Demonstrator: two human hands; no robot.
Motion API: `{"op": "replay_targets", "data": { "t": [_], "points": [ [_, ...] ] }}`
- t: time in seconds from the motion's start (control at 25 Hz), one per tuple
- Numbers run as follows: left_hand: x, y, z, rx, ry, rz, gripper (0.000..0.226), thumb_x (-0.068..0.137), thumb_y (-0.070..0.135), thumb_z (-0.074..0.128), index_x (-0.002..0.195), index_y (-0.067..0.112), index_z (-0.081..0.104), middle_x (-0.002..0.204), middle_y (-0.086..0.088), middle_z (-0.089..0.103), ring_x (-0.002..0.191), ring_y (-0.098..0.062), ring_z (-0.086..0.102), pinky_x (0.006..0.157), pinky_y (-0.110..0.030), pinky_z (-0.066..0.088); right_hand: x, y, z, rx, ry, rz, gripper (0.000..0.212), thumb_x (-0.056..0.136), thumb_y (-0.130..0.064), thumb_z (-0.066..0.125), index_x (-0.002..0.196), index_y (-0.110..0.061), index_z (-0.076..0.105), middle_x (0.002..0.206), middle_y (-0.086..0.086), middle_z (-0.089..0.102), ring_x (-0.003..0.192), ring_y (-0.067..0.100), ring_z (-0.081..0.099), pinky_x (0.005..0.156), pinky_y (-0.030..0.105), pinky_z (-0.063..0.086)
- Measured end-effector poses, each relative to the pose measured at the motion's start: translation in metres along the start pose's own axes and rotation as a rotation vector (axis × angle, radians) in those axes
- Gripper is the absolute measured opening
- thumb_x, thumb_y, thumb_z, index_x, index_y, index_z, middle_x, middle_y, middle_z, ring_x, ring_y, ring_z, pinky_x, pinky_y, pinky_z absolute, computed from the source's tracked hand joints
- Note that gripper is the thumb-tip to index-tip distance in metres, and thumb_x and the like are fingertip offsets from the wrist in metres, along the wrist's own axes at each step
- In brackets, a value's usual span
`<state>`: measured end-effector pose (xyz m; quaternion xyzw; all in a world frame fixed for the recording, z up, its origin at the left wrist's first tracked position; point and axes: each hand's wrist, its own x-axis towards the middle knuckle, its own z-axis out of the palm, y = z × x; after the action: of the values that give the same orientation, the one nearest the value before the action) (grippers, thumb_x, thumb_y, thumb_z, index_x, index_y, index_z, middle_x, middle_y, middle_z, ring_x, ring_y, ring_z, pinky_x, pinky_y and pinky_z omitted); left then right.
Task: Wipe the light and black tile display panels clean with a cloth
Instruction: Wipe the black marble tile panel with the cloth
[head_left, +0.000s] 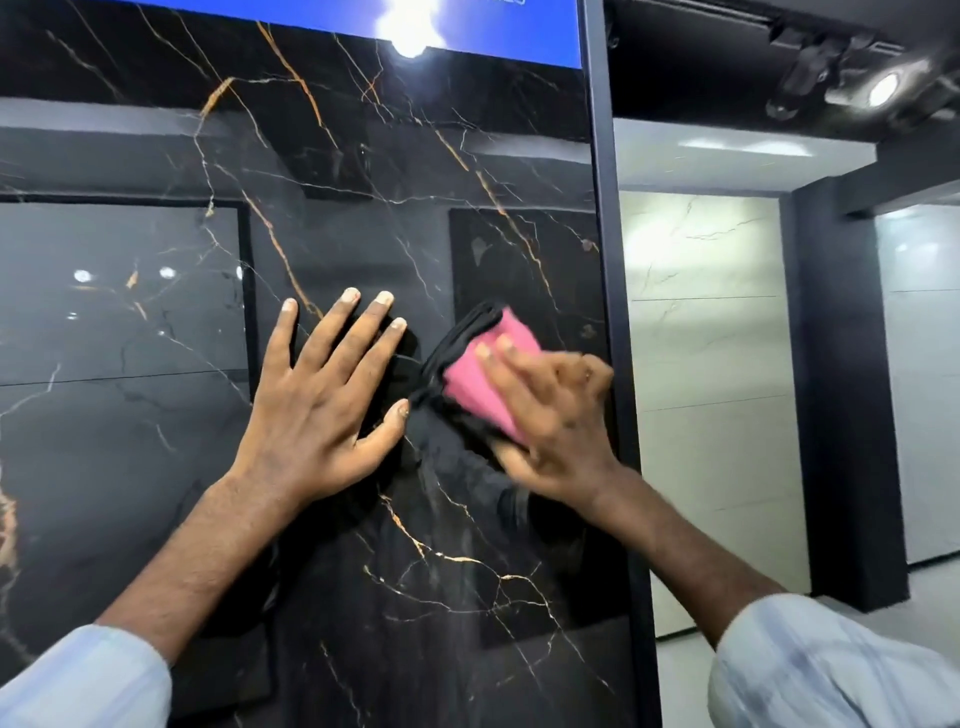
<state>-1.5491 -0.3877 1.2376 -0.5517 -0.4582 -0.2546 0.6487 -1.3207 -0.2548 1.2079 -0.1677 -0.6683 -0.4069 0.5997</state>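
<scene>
On the upright black tile panel, veined in gold and white, the left hand lies flat with fingers spread. Just to its right, the right hand, blurred, grips a folded pink and black cloth against the glossy surface, fingers laid together over it and thumb at its lower edge. A dark frame post borders the panel right beside this hand. A blue strip runs above. Light tile panels stand beyond the post, under a ceiling spotlight.
</scene>
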Motion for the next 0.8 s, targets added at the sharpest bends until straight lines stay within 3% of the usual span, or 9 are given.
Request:
{"op": "replay_targets", "data": {
  "t": [0.08, 0.12, 0.24, 0.32, 0.44, 0.52, 0.56, 0.72, 0.8],
  "points": [
    [0.0, 0.001, -0.001, -0.02, -0.001, -0.002, 0.07, 0.095, 0.048, 0.05, 0.153, 0.008, 0.05, 0.167, -0.009, 0.035, 0.156, -0.031, 0.03, 0.123, -0.067, 0.019, -0.006, 0.022, -0.008, -0.012, -0.065, -0.267, 0.078, 0.075, -0.048, 0.074, 0.146, -0.022, 0.057, 0.142, -0.001, 0.06, 0.104, 0.028, 0.058, 0.084, 0.045, 0.026],
    [0.001, 0.0, -0.002, -0.03, -0.001, -0.004, 0.07, 0.095, 0.048, 0.05, 0.152, 0.008, 0.051, 0.167, -0.009, 0.035, 0.156, -0.031, 0.03, 0.123, -0.067, 0.019, 0.006, 0.045, -0.01, -0.037, -0.088, -0.269, 0.077, 0.076, -0.049, 0.075, 0.146, -0.022, 0.057, 0.141, 0.0, 0.06, 0.106, 0.03, 0.059, 0.084, 0.044, 0.025],
    [-0.002, 0.001, -0.007, -0.079, -0.001, -0.003, 0.067, 0.096, 0.047, 0.05, 0.151, 0.01, 0.053, 0.166, -0.01, 0.037, 0.155, -0.032, 0.032, 0.122, -0.066, 0.02, 0.042, 0.087, -0.013, -0.066, -0.06, 0.264, 0.075, 0.077, -0.047, 0.062, 0.148, -0.024, 0.053, 0.139, 0.003, 0.057, 0.112, 0.033, 0.052, 0.081, 0.036, 0.015],
    [-0.019, 0.011, -0.012, -0.149, -0.004, -0.034, 0.067, 0.095, 0.045, 0.052, 0.152, 0.009, 0.052, 0.166, -0.012, 0.036, 0.154, -0.033, 0.034, 0.122, -0.065, 0.022, 0.025, 0.057, -0.008, -0.08, 0.009, 0.427, 0.079, 0.074, -0.044, 0.061, 0.15, -0.024, 0.049, 0.139, 0.002, 0.054, 0.11, 0.029, 0.045, 0.08, 0.034, 0.015],
    [-0.065, 0.034, -0.02, -0.215, -0.044, -0.06, 0.069, 0.093, 0.045, 0.055, 0.151, 0.009, 0.053, 0.166, -0.012, 0.036, 0.153, -0.035, 0.034, 0.123, -0.063, 0.022, -0.053, -0.015, -0.01, -0.003, -0.091, -0.012, 0.088, 0.069, -0.042, 0.071, 0.15, -0.022, 0.045, 0.148, -0.001, 0.049, 0.109, 0.027, 0.046, 0.083, 0.041, 0.024],
    [-0.091, 0.041, -0.022, -0.166, -0.07, -0.016, 0.07, 0.091, 0.047, 0.057, 0.149, 0.009, 0.056, 0.165, -0.012, 0.038, 0.154, -0.034, 0.033, 0.123, -0.063, 0.022, -0.072, -0.001, -0.018, -0.001, -0.158, -0.317, 0.081, 0.075, -0.043, 0.071, 0.15, -0.023, 0.048, 0.152, -0.001, 0.05, 0.113, 0.026, 0.05, 0.086, 0.044, 0.025],
    [-0.098, 0.042, -0.02, -0.133, -0.076, 0.007, 0.07, 0.09, 0.048, 0.058, 0.149, 0.01, 0.056, 0.165, -0.011, 0.038, 0.155, -0.034, 0.032, 0.123, -0.063, 0.022, -0.063, 0.02, -0.019, -0.036, -0.158, -0.327, 0.08, 0.075, -0.042, 0.07, 0.149, -0.023, 0.048, 0.152, 0.0, 0.05, 0.114, 0.027, 0.051, 0.086, 0.043, 0.025],
    [-0.1, 0.042, -0.015, -0.09, -0.072, 0.014, 0.067, 0.093, 0.046, 0.059, 0.149, 0.01, 0.056, 0.166, -0.011, 0.037, 0.155, -0.034, 0.031, 0.124, -0.063, 0.022, -0.026, 0.051, -0.018, -0.12, -0.058, 0.298, 0.082, 0.073, -0.04, 0.069, 0.151, -0.023, 0.048, 0.152, 0.001, 0.047, 0.119, 0.028, 0.045, 0.086, 0.041, 0.023],
    [-0.102, 0.043, -0.014, -0.098, -0.07, 0.009, 0.067, 0.094, 0.045, 0.059, 0.15, 0.01, 0.055, 0.166, -0.011, 0.037, 0.155, -0.035, 0.031, 0.123, -0.064, 0.023, -0.054, 0.006, -0.009, -0.084, -0.016, 0.377, 0.082, 0.074, -0.042, 0.064, 0.151, -0.022, 0.046, 0.152, 0.001, 0.044, 0.119, 0.029, 0.043, 0.087, 0.041, 0.025]
  ]
}}
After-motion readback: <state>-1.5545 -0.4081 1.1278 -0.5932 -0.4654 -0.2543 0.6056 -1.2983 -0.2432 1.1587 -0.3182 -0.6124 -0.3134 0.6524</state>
